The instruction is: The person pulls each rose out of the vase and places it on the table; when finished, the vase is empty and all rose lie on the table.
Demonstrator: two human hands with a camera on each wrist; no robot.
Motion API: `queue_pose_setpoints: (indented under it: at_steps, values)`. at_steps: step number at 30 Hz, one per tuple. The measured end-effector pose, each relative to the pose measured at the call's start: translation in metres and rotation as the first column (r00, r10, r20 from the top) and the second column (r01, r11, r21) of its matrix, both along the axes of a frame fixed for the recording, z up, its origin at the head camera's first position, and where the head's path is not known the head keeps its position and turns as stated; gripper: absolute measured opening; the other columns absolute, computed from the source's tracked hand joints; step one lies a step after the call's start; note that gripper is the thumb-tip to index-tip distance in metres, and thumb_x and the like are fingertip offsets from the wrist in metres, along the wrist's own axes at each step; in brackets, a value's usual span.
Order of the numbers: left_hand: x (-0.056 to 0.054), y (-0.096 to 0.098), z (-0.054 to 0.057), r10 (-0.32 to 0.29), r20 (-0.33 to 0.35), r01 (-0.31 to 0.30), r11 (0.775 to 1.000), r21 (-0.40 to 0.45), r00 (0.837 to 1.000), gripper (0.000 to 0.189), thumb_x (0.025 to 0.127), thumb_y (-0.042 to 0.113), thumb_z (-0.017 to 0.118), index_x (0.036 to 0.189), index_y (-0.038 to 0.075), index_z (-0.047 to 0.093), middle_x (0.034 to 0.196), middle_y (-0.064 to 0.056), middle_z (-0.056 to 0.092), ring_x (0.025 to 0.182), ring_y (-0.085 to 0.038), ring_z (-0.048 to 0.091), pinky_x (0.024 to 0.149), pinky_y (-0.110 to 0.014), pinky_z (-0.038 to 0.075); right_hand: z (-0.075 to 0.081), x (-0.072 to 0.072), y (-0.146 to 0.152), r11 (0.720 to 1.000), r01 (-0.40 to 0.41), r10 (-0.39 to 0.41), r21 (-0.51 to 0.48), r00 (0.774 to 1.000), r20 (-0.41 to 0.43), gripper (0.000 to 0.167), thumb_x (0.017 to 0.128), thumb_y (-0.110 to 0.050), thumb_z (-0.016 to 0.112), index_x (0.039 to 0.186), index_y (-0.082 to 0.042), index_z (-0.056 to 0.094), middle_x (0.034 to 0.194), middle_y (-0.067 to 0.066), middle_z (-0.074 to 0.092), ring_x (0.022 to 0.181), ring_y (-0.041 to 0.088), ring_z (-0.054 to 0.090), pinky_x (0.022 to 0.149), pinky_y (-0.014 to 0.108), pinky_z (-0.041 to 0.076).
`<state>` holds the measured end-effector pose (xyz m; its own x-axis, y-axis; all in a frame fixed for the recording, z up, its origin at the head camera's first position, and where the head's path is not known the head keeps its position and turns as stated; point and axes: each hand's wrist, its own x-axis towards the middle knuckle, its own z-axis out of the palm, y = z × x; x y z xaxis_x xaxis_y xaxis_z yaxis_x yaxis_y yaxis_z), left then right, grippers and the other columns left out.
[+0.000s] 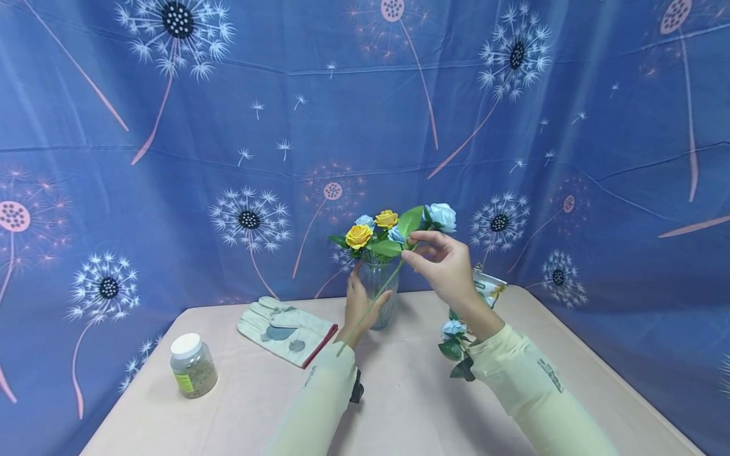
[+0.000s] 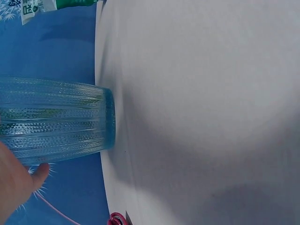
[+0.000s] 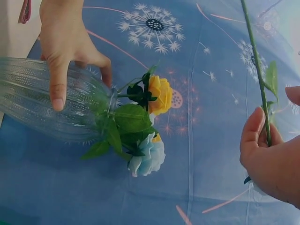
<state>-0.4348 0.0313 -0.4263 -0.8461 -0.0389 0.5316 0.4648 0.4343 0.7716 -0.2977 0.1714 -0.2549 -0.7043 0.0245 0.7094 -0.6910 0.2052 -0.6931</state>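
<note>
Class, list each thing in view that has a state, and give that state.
Vase: upright
Yellow roses: standing in vase
Held blue rose: out of vase
Lower blue flower: outside vase
Jar: upright, lid on
Work glove: lying flat
Left hand: gripping vase
Right hand: pinching held rose's stem
Packet: partly hidden; open or sealed, cannot tell

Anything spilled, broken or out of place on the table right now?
Nothing looks spilled or broken: the vase stands upright and the jar is capped. The only oddity is grey patches on the white glove; stains or material, I can't tell.
</note>
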Motion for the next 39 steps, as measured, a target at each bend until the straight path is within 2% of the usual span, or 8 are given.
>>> queue_pose_setpoints:
  at_steps: [7,12,16,19,24,28,34,39]
  values:
    - [0.005,0.000,0.005,0.026,0.034,-0.025,0.999,-0.020,0.999,0.099,0.083,0.033,0.082,0.157,0.021,0.017,0.152,-0.017,0.034,0.138,-0.037,0.039,0.107,-0.052,0.041,-0.001,-0.001,0.001,0.990,0.129,-0.132,0.059,0.989,0.060,0.033,0.080,-0.012,0.084,0.105,0.003,0.069,0.100,0.017,0.067,0.080,0.006,0.066,0.060,0.019,0.050]
    - [0.005,0.000,0.007,0.032,0.049,-0.031,0.999,-0.025,0.998,0.099,0.084,0.034,0.081,0.157,0.023,0.016,0.154,-0.016,0.033,0.138,-0.037,0.039,0.107,-0.052,0.041,-0.002,0.000,0.005,0.987,0.083,-0.105,0.138,0.981,0.164,0.039,0.084,-0.011,0.080,0.119,0.000,0.067,0.114,0.015,0.067,0.089,0.011,0.068,0.063,0.021,0.051]
    - [0.004,0.000,0.005,0.026,0.053,-0.023,0.998,-0.052,0.998,0.098,0.086,0.040,0.078,0.158,0.025,0.012,0.154,-0.016,0.030,0.137,-0.039,0.040,0.102,-0.055,0.044,-0.003,0.001,0.008,0.981,0.026,-0.063,0.192,0.980,0.189,0.044,0.086,-0.001,0.075,0.128,0.000,0.062,0.125,0.015,0.064,0.101,0.023,0.068,0.075,0.022,0.056]
    - [0.004,-0.001,0.004,0.010,0.043,-0.008,0.999,-0.040,0.999,0.098,0.086,0.040,0.078,0.158,0.024,0.012,0.154,-0.018,0.030,0.137,-0.040,0.039,0.103,-0.055,0.043,-0.005,0.001,0.008,0.981,-0.009,-0.027,0.196,0.984,0.179,0.051,0.085,0.004,0.073,0.133,0.000,0.057,0.131,0.016,0.061,0.108,0.031,0.065,0.080,0.025,0.056]
    - [0.005,-0.003,0.005,-0.010,0.058,0.012,1.000,-0.020,0.998,0.100,0.085,0.041,0.078,0.158,0.025,0.012,0.156,-0.016,0.029,0.140,-0.037,0.036,0.108,-0.053,0.039,-0.010,0.001,0.008,0.987,-0.064,0.036,0.149,0.983,0.179,0.062,0.084,0.003,0.075,0.140,0.001,0.049,0.140,0.017,0.055,0.117,0.032,0.061,0.084,0.024,0.056]
    - [0.004,-0.003,0.004,-0.017,0.066,0.019,1.000,-0.018,0.998,0.101,0.085,0.041,0.078,0.159,0.025,0.012,0.157,-0.016,0.028,0.140,-0.037,0.036,0.109,-0.052,0.038,-0.013,-0.001,0.007,0.988,-0.096,0.080,0.117,0.987,0.140,0.059,0.085,0.009,0.071,0.140,0.003,0.048,0.142,0.017,0.054,0.120,0.036,0.059,0.088,0.025,0.054]
    - [0.004,-0.004,0.004,-0.014,0.058,0.015,1.000,-0.020,0.998,0.101,0.084,0.040,0.079,0.158,0.024,0.012,0.156,-0.016,0.029,0.141,-0.036,0.035,0.111,-0.051,0.036,-0.017,-0.002,0.008,0.990,-0.015,0.016,0.141,1.000,-0.005,0.058,0.085,0.005,0.074,0.138,-0.001,0.050,0.122,0.019,0.067,0.107,0.029,0.068,0.086,0.024,0.055]
    - [0.002,-0.004,0.003,-0.009,0.052,0.011,0.999,-0.032,0.999,0.101,0.084,0.042,0.078,0.158,0.024,0.012,0.156,-0.017,0.029,0.140,-0.037,0.036,0.110,-0.051,0.037,-0.018,-0.002,0.007,0.996,-0.087,0.087,0.006,0.996,0.011,0.059,0.084,0.006,0.074,0.136,0.001,0.045,0.112,0.022,0.070,0.099,0.016,0.071,0.079,0.032,0.058]
